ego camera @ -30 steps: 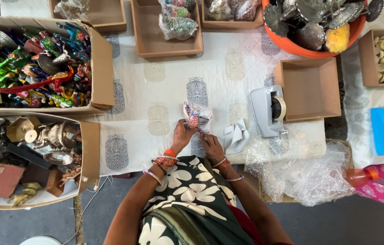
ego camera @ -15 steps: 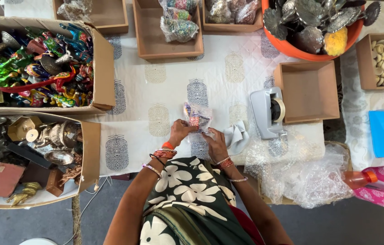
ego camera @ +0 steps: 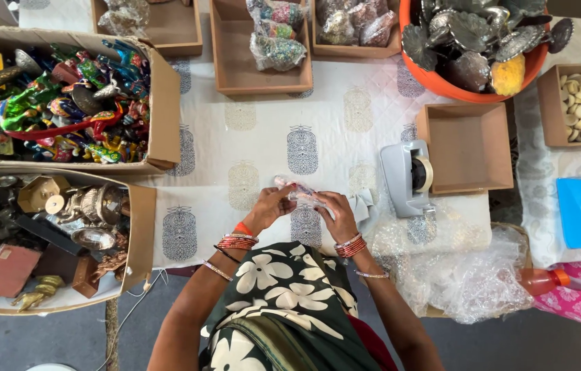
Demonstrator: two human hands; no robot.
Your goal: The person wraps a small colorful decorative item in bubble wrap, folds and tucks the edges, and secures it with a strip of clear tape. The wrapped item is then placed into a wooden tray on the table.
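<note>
**Ana:** Head view, looking straight down: what do the two hands have between them?

**Ben:** A small bundle (ego camera: 298,193) wrapped in clear plastic, colourful inside. The left hand (ego camera: 270,208) closes on its near-left end, the right hand (ego camera: 332,211) on its right end, so both are clamped on the same bundle. It sits just above the white printed cloth (ego camera: 249,137), right at the table's near edge.

**Ana:** Can you see what is inside the wrap?

**Ben:** No, it is too small and too covered by fingers to tell.

**Ana:** What lies closest to that grip?

**Ben:** Just to the right of the right hand, a folded grey cloth (ego camera: 364,206), touching or nearly touching it. Further right stands a grey tape dispenser (ego camera: 408,178), and beyond that an empty brown box (ego camera: 467,147). Below and right of the grip, loose clear plastic sheets (ego camera: 455,271) spill over the table edge.

**Ana:** And on the left of it?

**Ben:** Well apart from the left hand, two cardboard boxes: the far one (ego camera: 166,103) full of bright painted figures, the near one (ego camera: 140,233) holding brass and metal pieces.

**Ana:** Beyond the grip?

**Ben:** Across the cloth, a brown tray (ego camera: 235,75) with wrapped bundles like the held one, and to the far right an orange tub (ego camera: 441,79) heaped with metal leaf-shaped dishes.

**Ana:** Anything on the wrists?

**Ben:** Red and orange bangles (ego camera: 237,240) on both.
</note>
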